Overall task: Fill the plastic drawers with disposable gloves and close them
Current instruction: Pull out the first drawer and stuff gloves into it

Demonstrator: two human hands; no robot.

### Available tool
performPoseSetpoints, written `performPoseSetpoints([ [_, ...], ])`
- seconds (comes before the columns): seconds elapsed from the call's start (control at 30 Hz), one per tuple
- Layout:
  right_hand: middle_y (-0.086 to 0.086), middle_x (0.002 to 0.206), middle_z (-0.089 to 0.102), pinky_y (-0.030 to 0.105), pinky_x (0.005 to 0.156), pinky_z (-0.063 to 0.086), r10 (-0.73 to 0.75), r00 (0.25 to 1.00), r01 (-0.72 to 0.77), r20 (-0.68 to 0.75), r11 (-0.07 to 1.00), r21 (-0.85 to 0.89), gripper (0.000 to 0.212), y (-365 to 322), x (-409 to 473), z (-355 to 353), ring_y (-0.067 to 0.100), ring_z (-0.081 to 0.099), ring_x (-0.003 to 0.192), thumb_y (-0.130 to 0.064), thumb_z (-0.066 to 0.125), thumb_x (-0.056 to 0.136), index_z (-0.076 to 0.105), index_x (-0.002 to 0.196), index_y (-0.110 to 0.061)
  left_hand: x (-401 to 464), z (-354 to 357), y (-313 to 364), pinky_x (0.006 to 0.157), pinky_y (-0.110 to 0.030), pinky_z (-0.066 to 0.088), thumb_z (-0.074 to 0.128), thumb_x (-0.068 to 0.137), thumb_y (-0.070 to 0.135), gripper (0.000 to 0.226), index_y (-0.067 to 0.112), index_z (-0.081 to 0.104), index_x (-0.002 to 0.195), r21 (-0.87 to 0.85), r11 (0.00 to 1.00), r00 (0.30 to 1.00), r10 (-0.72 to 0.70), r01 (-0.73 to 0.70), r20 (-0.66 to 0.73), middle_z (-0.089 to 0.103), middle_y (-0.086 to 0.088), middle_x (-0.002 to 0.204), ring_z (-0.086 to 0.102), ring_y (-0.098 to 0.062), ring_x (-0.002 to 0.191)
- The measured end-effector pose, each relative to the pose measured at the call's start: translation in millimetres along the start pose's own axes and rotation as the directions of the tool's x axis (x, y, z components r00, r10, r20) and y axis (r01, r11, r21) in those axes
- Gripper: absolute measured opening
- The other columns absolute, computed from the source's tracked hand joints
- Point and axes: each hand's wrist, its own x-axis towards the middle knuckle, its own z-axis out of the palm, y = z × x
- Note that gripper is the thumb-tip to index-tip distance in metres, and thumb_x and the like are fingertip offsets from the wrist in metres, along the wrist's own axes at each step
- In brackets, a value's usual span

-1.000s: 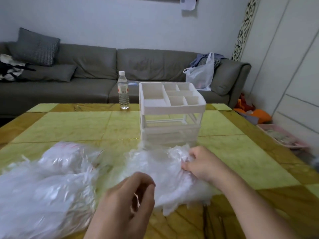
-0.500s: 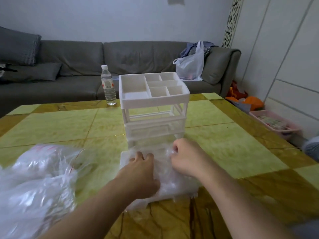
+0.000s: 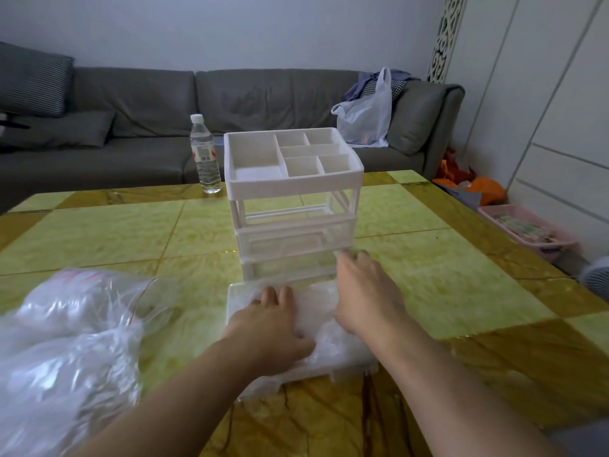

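Table (image 3: 99,232): glossy yellow-green squares with amber marble bands, grey sofa (image 3: 131,103) behind.
Bag (image 3: 66,341): crinkled clear plastic at your left.
Left hand (image 3: 270,328): flat, fingers straight, pressing filmy disposable gloves (image 3: 324,311) into the pulled-out drawer (image 3: 235,301).
Right hand (image 3: 365,291): relaxed, fingertips touching the organizer (image 3: 293,206).
Organizer: white frame, translucent drawers.

One organizer (image 3: 293,179), perhaps three drawers (image 3: 293,232), one bottle (image 3: 205,156).
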Motion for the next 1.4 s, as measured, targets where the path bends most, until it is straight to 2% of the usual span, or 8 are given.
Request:
performPoseSetpoints([
  [0.1,0.002,0.112,0.052,0.034,0.074,0.045,-0.095,0.989,0.105,-0.11,0.991,0.083,0.036,-19,-6,-13,0.024,0.056,0.1,0.0,0.067,0.086,0.047,0.109,-0.018,0,0,-1,0.09,-0.039,0.047,0.05,0.083,0.063,0.077,0.02,0.028,0.143,-0.024,1.0,1.0,0.009,-0.008,0.011,0.04,-0.006,0.138,0.048,-0.028,0.129],
  [0.23,-0.003,0.094,0.058,0.032,0.07,0.05,-0.128,0.976,0.089,0.179,0.973,0.214,0.013,-38,-17,-6,0.02,0.061,0.092,-0.011,0.062,0.09,0.058,0.086,-0.022,-2,-1,0,0.105,-0.044,0.045,0.054,0.088,0.064,0.087,0.017,0.022,0.153,0.02,0.998,0.997,0.064,-0.065,0.039,0.034,-0.007,0.147,0.039,-0.03,0.136],
  [0.43,0.012,0.16,0.026,0.042,0.124,0.03,-0.076,0.895,0.056,0.44,0.997,0.058,0.072,-21,-9,27,0.033,0.019,0.155,-0.018,0.068,0.091,0.036,0.154,-0.011,-5,-5,2,0.113,-0.041,0.037,0.055,0.092,0.056,0.078,0.02,0.02,0.152,-0.137,0.99,0.998,0.039,-0.032,0.051,0.031,-0.006,0.145,0.032,-0.028,0.141],
  [0.77,0.004,0.166,0.009,0.044,0.123,0.037,-0.054,0.855,-0.089,0.516,0.965,0.248,0.109,-13,-1,28,0.033,0.025,0.155,-0.02,0.079,0.081,0.013,0.167,-0.03,-14,-13,9,0.118,-0.039,0.03,0.055,0.098,0.049,0.071,0.023,0.019,0.154,-0.203,0.979,0.999,0.005,0.002,0.034,0.029,-0.009,0.148,0.03,-0.03,0.144],
  [0.93,0.009,0.164,0.012,0.051,0.118,0.042,-0.077,0.84,-0.033,0.537,0.981,0.192,0.103,-17,-1,25,0.037,0.023,0.153,-0.021,0.077,0.086,0.013,0.162,-0.047,-27,-17,6,0.094,-0.031,0.044,0.066,0.089,0.037,0.066,0.024,0.029,0.141,-0.149,0.989,0.986,-0.011,-0.013,-0.165,0.035,-0.005,0.133,0.043,-0.028,0.129],
  [1.03,0.014,0.164,0.013,0.053,0.119,0.037,-0.094,0.82,0.034,0.565,0.993,0.117,0.09,-26,3,24,0.043,0.018,0.152,-0.027,0.072,0.094,0.014,0.161,-0.043,-27,-19,5,0.1,-0.032,0.045,0.072,0.083,0.037,0.072,0.021,0.033,0.141,0.051,0.998,0.978,0.053,-0.044,-0.203,0.027,-0.004,0.131,0.036,-0.026,0.124],
  [1.23,0.009,0.171,-0.008,0.056,0.126,0.025,-0.044,0.789,0.042,0.613,0.999,0.018,0.086,-35,14,42,0.044,-0.001,0.157,-0.048,0.074,0.091,0.016,0.154,-0.058,-15,-20,14,0.106,-0.039,0.039,0.058,0.097,0.03,0.054,0.009,0.042,0.144,0.247,0.969,0.999,-0.015,0.002,0.048,0.036,-0.015,0.136,0.03,-0.039,0.132],
  [1.4,0.006,0.172,-0.011,0.056,0.127,0.026,-0.075,0.831,-0.027,0.551,0.984,0.175,0.099,-16,10,45,0.037,-0.005,0.16,-0.028,0.075,0.086,0.013,0.16,-0.052,1,-1,12,0.113,-0.05,0.031,0.055,0.096,0.051,0.081,0.018,0.014,0.158,0.058,0.994,0.993,-0.092,0.088,0.08,0.02,-0.019,0.147,0.023,-0.043,0.135],
])
